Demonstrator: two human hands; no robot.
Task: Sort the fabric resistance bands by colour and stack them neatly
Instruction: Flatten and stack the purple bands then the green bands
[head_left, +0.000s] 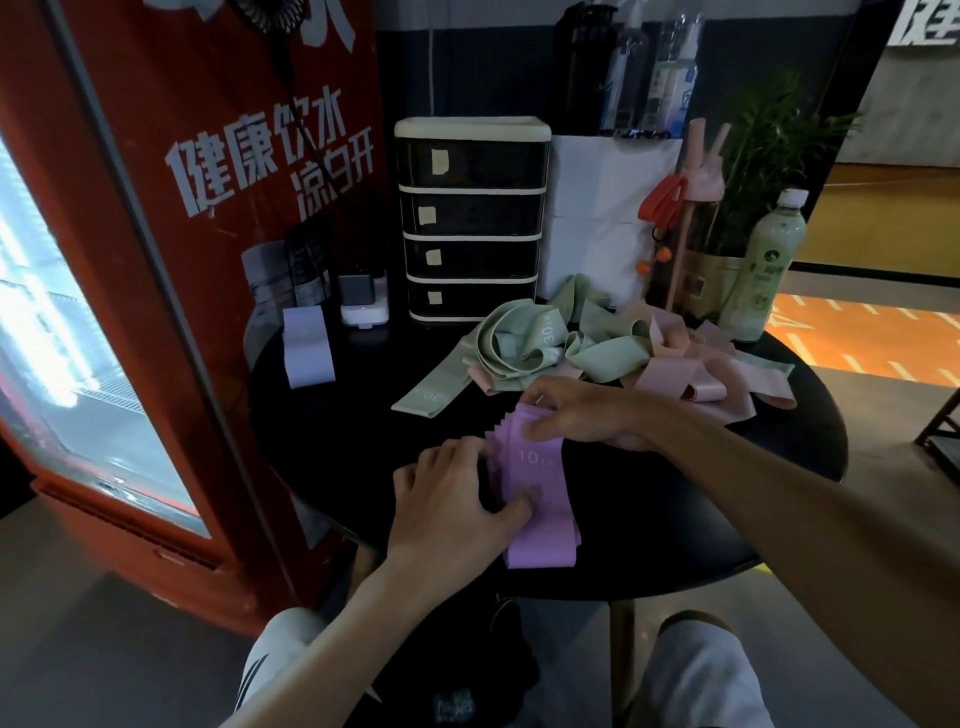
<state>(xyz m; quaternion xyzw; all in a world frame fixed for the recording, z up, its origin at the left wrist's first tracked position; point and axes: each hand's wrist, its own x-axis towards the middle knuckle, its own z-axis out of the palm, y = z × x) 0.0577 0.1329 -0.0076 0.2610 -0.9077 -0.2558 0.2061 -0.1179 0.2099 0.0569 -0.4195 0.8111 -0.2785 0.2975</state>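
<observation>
Purple bands (537, 501) marked 10 lie stacked, left hand (447, 501) gripping their side, right hand (582, 415) pinching the far end.

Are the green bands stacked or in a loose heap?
Loose heap: the green bands lie looped and tangled, overlapping the pink bands.

Purple bands (537, 499) between both hands: matt woven cloth. Round table (332, 415) beneath the hands: dark, smooth, slightly glossy. Drawer unit (471, 218) beyond them: glossy plastic.
</observation>
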